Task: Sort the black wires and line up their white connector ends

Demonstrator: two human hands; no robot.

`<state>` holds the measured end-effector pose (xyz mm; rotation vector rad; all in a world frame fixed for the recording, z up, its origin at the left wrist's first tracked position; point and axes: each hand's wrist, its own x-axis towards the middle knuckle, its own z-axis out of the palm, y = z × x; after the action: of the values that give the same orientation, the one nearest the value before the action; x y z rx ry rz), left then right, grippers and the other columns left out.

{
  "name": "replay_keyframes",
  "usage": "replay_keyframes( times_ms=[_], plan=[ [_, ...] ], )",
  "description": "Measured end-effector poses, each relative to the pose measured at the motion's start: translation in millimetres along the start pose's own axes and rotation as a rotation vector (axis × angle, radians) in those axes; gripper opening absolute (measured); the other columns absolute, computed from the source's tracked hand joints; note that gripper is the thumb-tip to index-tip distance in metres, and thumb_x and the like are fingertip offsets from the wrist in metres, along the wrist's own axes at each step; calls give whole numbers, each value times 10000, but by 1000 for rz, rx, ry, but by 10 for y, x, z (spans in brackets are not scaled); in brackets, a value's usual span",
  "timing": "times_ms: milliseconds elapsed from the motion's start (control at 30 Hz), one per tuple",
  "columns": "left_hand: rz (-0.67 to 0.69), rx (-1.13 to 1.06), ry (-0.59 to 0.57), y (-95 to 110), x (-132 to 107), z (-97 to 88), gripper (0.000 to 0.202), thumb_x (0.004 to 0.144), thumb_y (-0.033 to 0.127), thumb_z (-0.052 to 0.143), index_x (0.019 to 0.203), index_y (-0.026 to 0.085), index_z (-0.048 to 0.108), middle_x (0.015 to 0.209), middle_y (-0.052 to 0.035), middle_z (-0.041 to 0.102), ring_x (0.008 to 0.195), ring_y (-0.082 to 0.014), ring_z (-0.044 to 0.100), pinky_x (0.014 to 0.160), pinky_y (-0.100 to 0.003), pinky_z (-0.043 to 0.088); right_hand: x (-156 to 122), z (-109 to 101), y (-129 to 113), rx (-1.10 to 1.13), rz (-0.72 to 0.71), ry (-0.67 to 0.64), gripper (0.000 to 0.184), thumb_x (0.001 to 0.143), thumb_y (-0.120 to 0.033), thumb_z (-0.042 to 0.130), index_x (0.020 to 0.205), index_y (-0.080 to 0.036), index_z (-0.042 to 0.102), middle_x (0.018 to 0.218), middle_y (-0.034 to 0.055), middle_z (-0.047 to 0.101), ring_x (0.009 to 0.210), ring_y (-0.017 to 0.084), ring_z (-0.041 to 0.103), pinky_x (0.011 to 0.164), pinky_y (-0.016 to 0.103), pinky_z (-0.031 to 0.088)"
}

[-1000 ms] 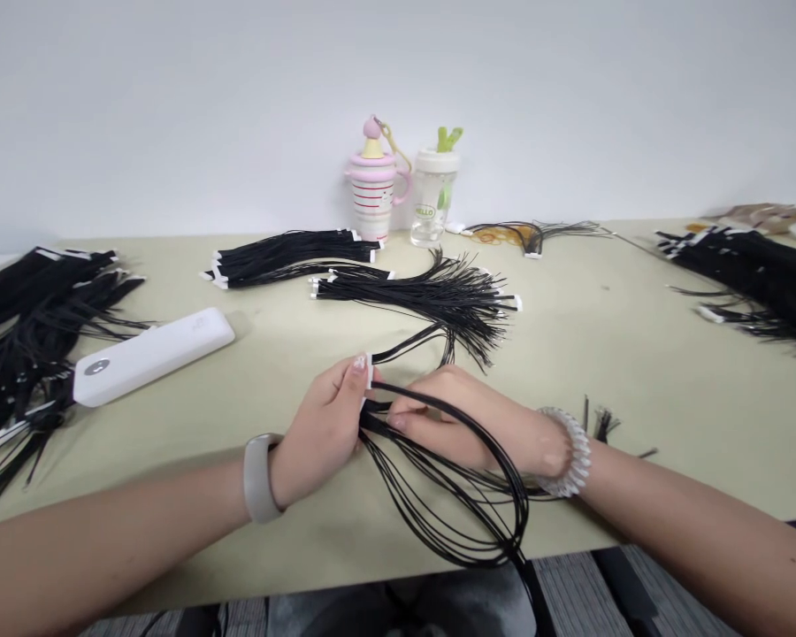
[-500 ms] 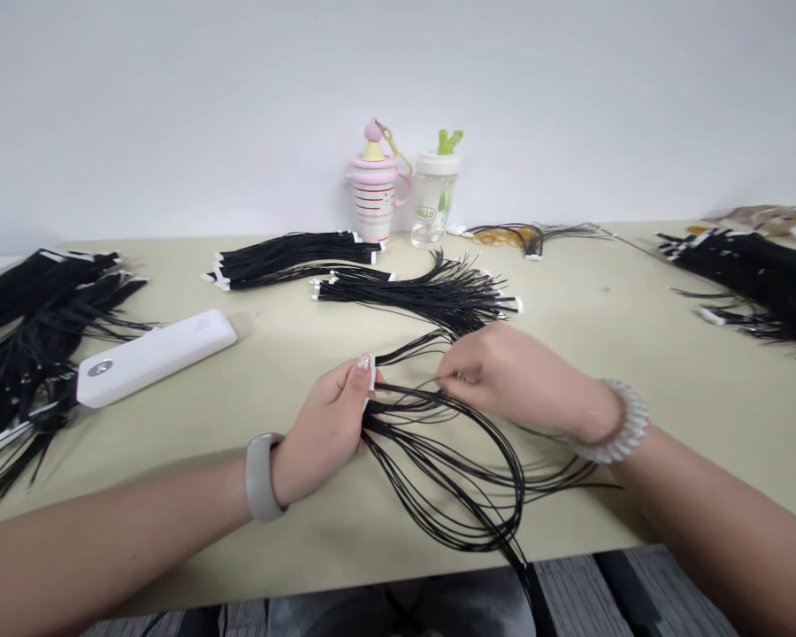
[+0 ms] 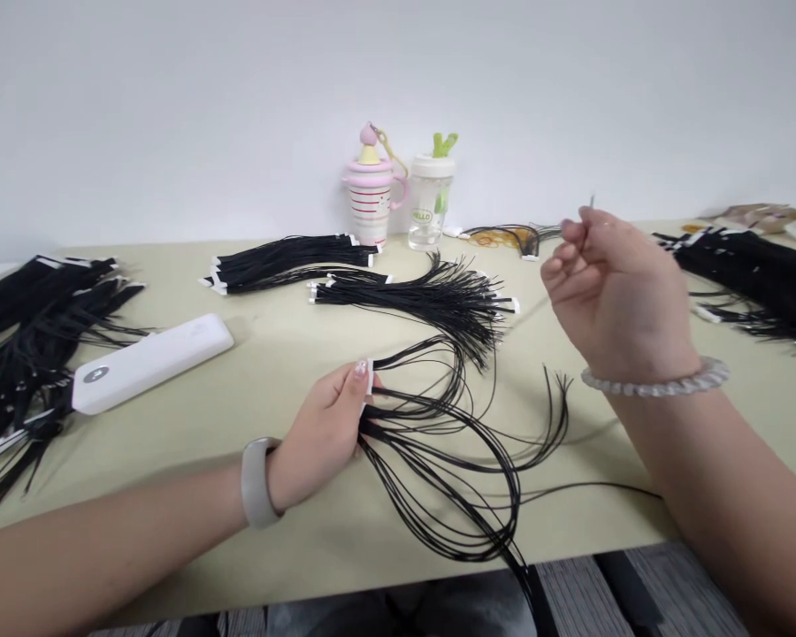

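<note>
My left hand (image 3: 325, 429) is closed on a wire harness, pinching its white connector (image 3: 370, 377) between thumb and fingers. Black wires (image 3: 514, 482) loop out of the connector to the right and hang past the table's front edge, while some loose ends (image 3: 561, 389) stick up at right. My right hand (image 3: 610, 283) is raised above the table, well apart from the harness, its thumb and fingers pinched on a thin grey pin-like piece (image 3: 593, 202). Only the tip of that piece shows; the fingers hide the rest.
Two bundles of black wires (image 3: 298, 261) (image 3: 417, 296) lie behind my hands. More wire piles sit at left (image 3: 19, 318) and right (image 3: 762, 283). A white power bank (image 3: 156, 361) rests at left. A pink-lidded cup (image 3: 370, 199) and a clear bottle (image 3: 430, 208) stand by the wall.
My right hand has come away from the wires, moving up and to the right, and the thin grey tip now shows above its fingers. The left hand keeps its hold on the connector.
</note>
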<state>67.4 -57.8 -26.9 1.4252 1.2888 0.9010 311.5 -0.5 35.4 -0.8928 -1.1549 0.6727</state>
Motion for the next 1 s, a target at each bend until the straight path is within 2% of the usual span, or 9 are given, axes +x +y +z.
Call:
replay_keyframes(
  times_ms=[67,133,167,267,333,433,767,1000],
  plan=[
    [10,10,2,2,1,0,406,838,536,345,757,174,509,577,21,501,439,-96,420,414,-218,361,-112,84,-34,-28,10,-1,228,805,-175,481,1019,-247,516,794,-3,565,512,54,481,492,210,429],
    [16,17,3,7,0,-1,402,842,532,341,761,175,508,601,19,505,460,-97,431,421,-215,367,-262,191,-49,-77,17,-117,340,793,-171,516,1120,-255,473,712,-31,559,431,43,416,419,195,371],
    [21,25,7,9,-1,-1,401,843,530,343,760,175,509,608,20,502,468,-96,434,424,-213,370,-342,245,-47,-129,3,-206,313,789,-185,534,1096,-233,498,681,-32,563,431,48,423,413,195,363],
    [28,34,19,5,-3,-2,403,847,528,336,760,175,509,606,24,481,480,-96,434,432,-212,382,-554,378,-3,-399,-120,-466,73,783,-233,571,801,-166,596,649,-11,580,525,68,480,486,201,386],
    [24,23,12,-9,0,-4,406,850,530,324,761,176,503,601,26,467,484,-99,434,436,-217,392,-651,434,36,-576,-234,-596,127,802,-225,554,704,-153,592,657,-7,584,596,75,503,557,203,388],
    [56,23,9,-39,10,-9,389,851,514,341,759,173,504,625,20,473,524,-108,447,466,-226,409,-718,475,75,-712,-333,-715,152,830,-202,512,711,-144,586,675,-5,588,632,76,511,600,200,372],
    [18,-36,-16,-18,0,-10,370,834,504,380,764,169,523,596,8,493,475,-112,446,415,-223,394,-676,432,69,-769,-332,-778,139,823,-191,494,715,-145,568,660,-11,569,596,71,482,582,195,343],
    [35,-10,-3,-26,0,-13,375,839,501,372,781,166,532,613,10,485,488,-108,430,434,-225,395,-693,434,121,-818,-420,-766,156,846,-206,469,763,-146,587,711,5,585,645,85,507,609,206,363]
  ],
)
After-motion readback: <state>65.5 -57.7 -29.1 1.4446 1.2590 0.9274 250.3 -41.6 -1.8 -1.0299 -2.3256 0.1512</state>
